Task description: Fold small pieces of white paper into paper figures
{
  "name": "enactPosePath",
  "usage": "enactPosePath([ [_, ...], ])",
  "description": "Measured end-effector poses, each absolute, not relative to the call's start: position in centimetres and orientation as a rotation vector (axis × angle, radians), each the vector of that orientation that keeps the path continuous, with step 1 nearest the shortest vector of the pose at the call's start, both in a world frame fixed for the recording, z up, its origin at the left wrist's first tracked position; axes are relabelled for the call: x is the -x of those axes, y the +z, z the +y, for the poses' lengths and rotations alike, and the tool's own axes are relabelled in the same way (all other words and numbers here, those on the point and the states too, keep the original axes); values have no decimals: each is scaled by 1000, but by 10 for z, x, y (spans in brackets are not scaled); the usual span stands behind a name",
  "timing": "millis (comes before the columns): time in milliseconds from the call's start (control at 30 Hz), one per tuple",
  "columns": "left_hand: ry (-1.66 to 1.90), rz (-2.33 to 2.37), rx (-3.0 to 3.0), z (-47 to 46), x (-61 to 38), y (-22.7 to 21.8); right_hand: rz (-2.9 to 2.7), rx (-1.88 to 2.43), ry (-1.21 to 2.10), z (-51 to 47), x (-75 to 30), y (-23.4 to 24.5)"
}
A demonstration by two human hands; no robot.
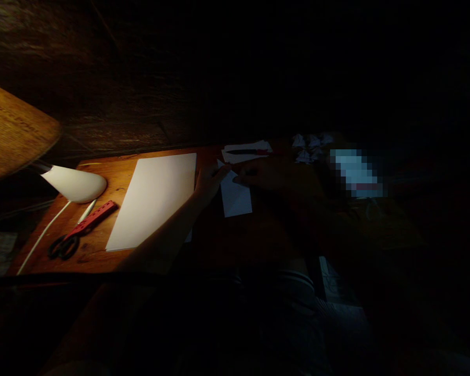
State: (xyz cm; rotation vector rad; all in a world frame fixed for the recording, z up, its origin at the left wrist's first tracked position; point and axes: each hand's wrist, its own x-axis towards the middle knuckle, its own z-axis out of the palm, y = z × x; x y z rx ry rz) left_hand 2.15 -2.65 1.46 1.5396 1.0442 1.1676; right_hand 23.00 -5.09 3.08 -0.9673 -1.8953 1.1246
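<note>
- Nearest the camera, the person's lap (282,297) fills the lower middle in dark clothing; the light is too weak for more detail.
- Wooden table (119,177), bright on the left, deep in shadow on the right. No container can be made out on it.
- Lamp (76,184) at the table's left end, its broad shade cut by the picture's edge.
- Large white sheets (160,198), lying flat, well to the right of the lamp; how many is unclear.
- Left hand (210,176) at the left edge of the small sheet, thumb by its top; right hand (258,175) at the upper right edge. Both seem to touch it, but I cannot tell how far either is closed.
- Scissors (90,219), red and black, beside the lamp.
- Small white sheet (237,201), between the hands at the table's middle. It should be light, flexible and easily creased or torn; a soft pinch at opposite edges would suit it best.
- Pale pixelated rectangle (356,172) to the right, unidentifiable.
- Knife (243,152), lying across smaller papers (246,158) beyond the hands.
- Crumpled or folded paper pieces (298,141), grouped right of the knife; likely light and easily squashed.
</note>
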Motion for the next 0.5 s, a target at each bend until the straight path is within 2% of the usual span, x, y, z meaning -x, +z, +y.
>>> enactPosePath([
  [500,1243,1056,-1603,-29,-21,19,-1881,1031,1094,-53,-230,34],
])
